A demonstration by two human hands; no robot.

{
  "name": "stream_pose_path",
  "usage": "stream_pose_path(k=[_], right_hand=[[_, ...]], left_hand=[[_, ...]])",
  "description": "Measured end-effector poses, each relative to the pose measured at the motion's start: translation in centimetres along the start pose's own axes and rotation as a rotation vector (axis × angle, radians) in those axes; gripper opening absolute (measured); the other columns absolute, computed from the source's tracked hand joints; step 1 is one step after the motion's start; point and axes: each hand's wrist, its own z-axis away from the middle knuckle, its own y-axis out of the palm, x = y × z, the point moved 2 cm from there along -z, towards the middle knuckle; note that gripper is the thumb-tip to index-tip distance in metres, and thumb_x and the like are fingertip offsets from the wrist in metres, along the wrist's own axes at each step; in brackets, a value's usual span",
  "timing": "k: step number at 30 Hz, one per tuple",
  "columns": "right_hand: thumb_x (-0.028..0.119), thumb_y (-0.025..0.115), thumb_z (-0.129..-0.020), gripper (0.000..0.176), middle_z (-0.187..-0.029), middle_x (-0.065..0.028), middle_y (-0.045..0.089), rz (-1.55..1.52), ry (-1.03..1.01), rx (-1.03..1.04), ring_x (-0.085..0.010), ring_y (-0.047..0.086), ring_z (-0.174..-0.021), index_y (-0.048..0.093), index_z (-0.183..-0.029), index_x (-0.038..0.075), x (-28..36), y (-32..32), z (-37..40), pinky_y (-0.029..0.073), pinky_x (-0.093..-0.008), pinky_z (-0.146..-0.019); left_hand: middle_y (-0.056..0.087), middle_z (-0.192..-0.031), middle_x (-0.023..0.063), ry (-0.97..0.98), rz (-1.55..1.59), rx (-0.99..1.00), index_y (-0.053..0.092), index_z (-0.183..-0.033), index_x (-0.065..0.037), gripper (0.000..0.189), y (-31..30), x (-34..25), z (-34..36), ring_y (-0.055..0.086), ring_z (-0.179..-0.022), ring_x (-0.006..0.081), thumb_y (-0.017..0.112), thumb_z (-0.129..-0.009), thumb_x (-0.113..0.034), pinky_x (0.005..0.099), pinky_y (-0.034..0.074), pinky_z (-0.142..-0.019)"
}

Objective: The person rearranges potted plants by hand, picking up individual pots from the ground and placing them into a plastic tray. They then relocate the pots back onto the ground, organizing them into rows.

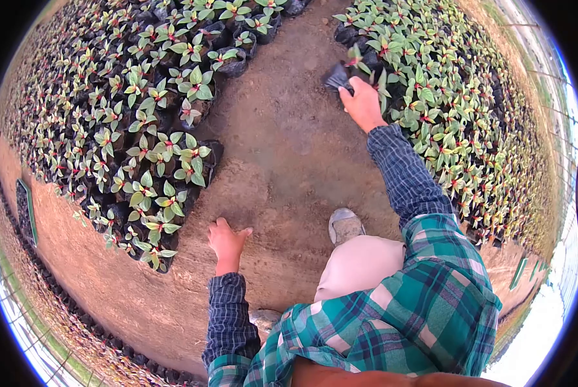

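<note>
My right hand (364, 103) reaches forward to the edge of the right-hand plant bed, its fingers closed on a black plastic seedling bag (336, 77). A small green and reddish seedling (356, 59) shows at the top of that bag, slightly blurred. Other bagged seedlings stand close beside this hand. My left hand (227, 240) hangs over the bare soil with thumb and fingers apart, holding nothing. Nearest to it is the front corner of the left-hand bed, where a bagged seedling (169, 201) stands.
Dense rows of bagged seedlings (134, 84) fill the left side, and more seedlings (431, 90) fill the right. A dirt path (276, 142) runs between them. My shoe (345, 226) is on the path. Green-framed signs (518, 273) stand at the outer edges.
</note>
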Motion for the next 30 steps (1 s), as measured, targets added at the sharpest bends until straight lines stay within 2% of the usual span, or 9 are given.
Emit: stream_pose_path(k=[6,11,15,19,21,22,24,28,30], right_hand=[[0.018,0.062,-0.084,0.018,-0.080,-0.0139,0.053,-0.049,-0.712,0.361,-0.0369,0.060,-0.077,0.049,-0.088,0.006,13.8,7.5,-1.7,0.049,-0.0457,-0.064],[0.016,0.059,-0.084,0.015,-0.090,-0.0139,0.056,0.031,-0.878,0.512,-0.0361,0.061,-0.079,0.050,-0.089,0.006,13.7,12.8,-0.3,0.051,-0.0443,-0.066],[0.009,0.059,-0.086,0.019,-0.094,-0.0133,0.058,-0.247,-0.483,0.187,-0.0344,0.061,-0.083,0.059,-0.105,0.009,11.4,6.8,-0.3,0.052,-0.0400,-0.072],[0.008,0.059,-0.082,0.013,-0.090,-0.0168,0.061,-0.021,-0.173,-0.208,-0.0370,0.059,-0.086,0.060,-0.095,0.006,1.0,1.4,-3.2,0.049,-0.0457,-0.074],[0.009,0.063,-0.078,0.028,-0.098,-0.0251,0.057,0.233,0.130,-0.190,-0.0422,0.059,-0.086,0.056,-0.104,0.001,-2.4,-2.2,-3.6,0.050,-0.0478,-0.074],[0.010,0.066,-0.077,0.039,-0.101,-0.0284,0.054,0.328,0.130,-0.222,-0.0443,0.059,-0.086,0.053,-0.112,0.000,-3.4,-3.4,-3.7,0.051,-0.0480,-0.075],[0.010,0.068,-0.077,0.043,-0.106,-0.0322,0.052,0.392,0.275,-0.201,-0.0464,0.059,-0.089,0.050,-0.114,-0.002,-4.4,-4.7,-3.4,0.052,-0.0477,-0.076],[0.012,0.070,-0.077,0.040,-0.105,-0.0296,0.059,0.388,0.334,-0.177,-0.0458,0.060,-0.095,0.054,-0.112,0.000,-6.0,-3.8,-4.9,0.050,-0.0481,-0.082],[0.011,0.070,-0.076,0.036,-0.094,-0.0286,0.064,0.453,0.240,-0.058,-0.0443,0.062,-0.088,0.055,-0.106,0.000,-7.0,-3.1,-6.1,0.050,-0.0491,-0.077]], left_hand=[[0.055,-0.112,0.0246,-0.036,-0.026,-0.006,0.051,-0.105,-0.001,0.073,-0.7,-0.7,0.2,0.053,-0.106,0.0437,0.088,-0.058,-0.042,0.0529,0.047,-0.085],[0.055,-0.110,0.0242,0.008,0.050,-0.013,0.051,-0.103,-0.001,0.073,0.4,-0.1,0.0,0.052,-0.107,0.0429,0.089,-0.056,-0.041,0.0526,0.046,-0.086],[0.055,-0.106,0.0231,-0.007,0.040,-0.057,0.052,-0.099,-0.001,0.071,-0.5,0.0,0.5,0.053,-0.103,0.0427,0.090,-0.054,-0.039,0.0515,0.046,-0.086],[0.054,-0.105,0.0233,0.020,0.067,-0.066,0.051,-0.098,-0.001,0.070,-0.1,0.2,0.4,0.053,-0.102,0.0425,0.091,-0.053,-0.037,0.0513,0.046,-0.084],[0.054,-0.105,0.0232,0.015,0.065,-0.064,0.051,-0.098,-0.001,0.069,-0.3,0.0,0.5,0.053,-0.102,0.0425,0.091,-0.053,-0.036,0.0512,0.046,-0.084],[0.054,-0.105,0.0231,0.004,0.063,-0.067,0.051,-0.097,-0.001,0.069,-0.3,-0.1,0.4,0.053,-0.102,0.0425,0.091,-0.052,-0.035,0.0512,0.046,-0.084],[0.054,-0.105,0.0232,-0.001,0.061,-0.058,0.051,-0.097,-0.001,0.069,-0.3,-0.2,0.3,0.053,-0.102,0.0427,0.091,-0.053,-0.035,0.0513,0.046,-0.084],[0.053,-0.107,0.0238,-0.001,0.048,-0.049,0.051,-0.097,0.000,0.069,-0.1,0.0,0.2,0.053,-0.102,0.0430,0.091,-0.053,-0.034,0.0513,0.046,-0.085],[0.054,-0.106,0.0238,-0.016,0.054,-0.033,0.051,-0.097,0.000,0.069,-0.4,-0.3,0.3,0.053,-0.102,0.0430,0.091,-0.053,-0.035,0.0512,0.046,-0.085]])
